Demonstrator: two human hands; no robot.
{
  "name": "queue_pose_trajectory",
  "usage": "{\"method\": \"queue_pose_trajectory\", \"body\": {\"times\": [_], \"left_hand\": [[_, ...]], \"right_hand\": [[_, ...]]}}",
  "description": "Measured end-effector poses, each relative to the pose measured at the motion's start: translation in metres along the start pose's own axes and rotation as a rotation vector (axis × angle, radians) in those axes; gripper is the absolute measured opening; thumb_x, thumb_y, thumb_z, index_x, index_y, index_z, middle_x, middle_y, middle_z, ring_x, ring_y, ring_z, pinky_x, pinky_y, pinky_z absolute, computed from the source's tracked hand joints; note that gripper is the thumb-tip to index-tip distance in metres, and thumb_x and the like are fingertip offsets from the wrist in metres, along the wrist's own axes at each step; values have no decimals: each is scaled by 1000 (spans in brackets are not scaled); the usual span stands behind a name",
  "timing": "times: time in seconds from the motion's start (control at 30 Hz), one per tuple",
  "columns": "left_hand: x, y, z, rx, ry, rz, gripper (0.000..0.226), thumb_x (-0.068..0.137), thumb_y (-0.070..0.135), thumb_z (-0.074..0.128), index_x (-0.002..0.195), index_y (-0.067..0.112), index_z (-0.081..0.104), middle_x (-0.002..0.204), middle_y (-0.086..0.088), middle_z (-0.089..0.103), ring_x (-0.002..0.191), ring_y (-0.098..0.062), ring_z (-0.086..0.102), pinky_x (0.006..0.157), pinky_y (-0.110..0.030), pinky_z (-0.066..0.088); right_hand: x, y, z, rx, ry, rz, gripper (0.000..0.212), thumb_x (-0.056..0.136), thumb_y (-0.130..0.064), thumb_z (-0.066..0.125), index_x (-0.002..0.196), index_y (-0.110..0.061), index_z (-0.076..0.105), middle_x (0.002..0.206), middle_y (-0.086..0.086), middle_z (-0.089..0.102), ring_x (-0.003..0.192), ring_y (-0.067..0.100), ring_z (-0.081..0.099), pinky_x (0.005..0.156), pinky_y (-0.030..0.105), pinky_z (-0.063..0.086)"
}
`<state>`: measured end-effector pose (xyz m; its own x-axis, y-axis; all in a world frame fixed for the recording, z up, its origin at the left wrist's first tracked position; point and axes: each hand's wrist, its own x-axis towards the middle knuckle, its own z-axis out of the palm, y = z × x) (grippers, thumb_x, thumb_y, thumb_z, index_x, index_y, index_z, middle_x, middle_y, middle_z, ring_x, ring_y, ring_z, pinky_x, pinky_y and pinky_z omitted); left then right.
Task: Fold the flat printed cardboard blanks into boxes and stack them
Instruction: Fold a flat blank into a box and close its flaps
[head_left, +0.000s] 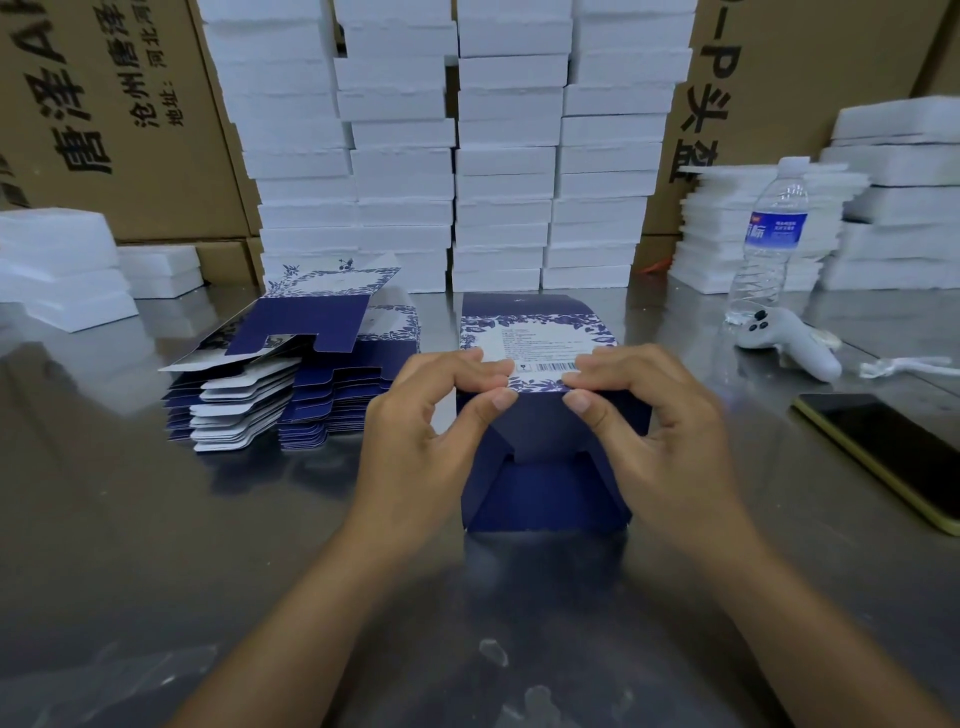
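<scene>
A dark blue box (545, 467) with a white floral label and barcode on top stands on the metal table (156, 519) in front of me, its near end flaps partly folded. My left hand (431, 415) pinches the box's near top edge at the left, thumb below and fingers on the label. My right hand (654, 415) pinches the same edge at the right. A pile of flat blue-and-white printed blanks (291, 374) lies to the left of the box, the top blanks lifted at an angle.
Tall stacks of white foam trays (457, 156) rise behind the box, with more foam (779, 228) at both sides and brown cartons (104, 104) at the back. A water bottle (769, 239), a white controller (789, 343) and a dark phone (893, 457) lie at the right.
</scene>
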<state>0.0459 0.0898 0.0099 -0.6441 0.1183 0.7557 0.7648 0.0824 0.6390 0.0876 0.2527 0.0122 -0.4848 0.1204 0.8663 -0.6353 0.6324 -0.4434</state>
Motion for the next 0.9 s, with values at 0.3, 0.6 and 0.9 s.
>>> {"method": "queue_pose_trajectory", "body": {"times": [0.3,0.6,0.9], "left_hand": [[1,-3,-4,-6,15,5,21,81,21,66,74,40,63,94,18,70,107,-3,60,90,-13,42],[2,-4,-11,-7,24,-40,4,80,23,68,81,25,64,100,13,69,110,-4,60,94,-23,46],[5,-5,-19,121,61,-51,14,85,30,63,72,25,59,98,19,67,102,-6,62,76,-20,46]], "right_hand": [[0,7,-6,66,36,100,12,83,-22,64,90,-31,66,101,-16,65,103,7,62,94,26,47],[-1,14,-4,170,29,183,12,82,-26,64,84,-37,67,96,-23,68,105,7,61,94,30,47],[-2,13,-7,181,26,213,12,85,-37,59,91,-36,68,107,-19,66,110,5,60,96,28,46]]}}
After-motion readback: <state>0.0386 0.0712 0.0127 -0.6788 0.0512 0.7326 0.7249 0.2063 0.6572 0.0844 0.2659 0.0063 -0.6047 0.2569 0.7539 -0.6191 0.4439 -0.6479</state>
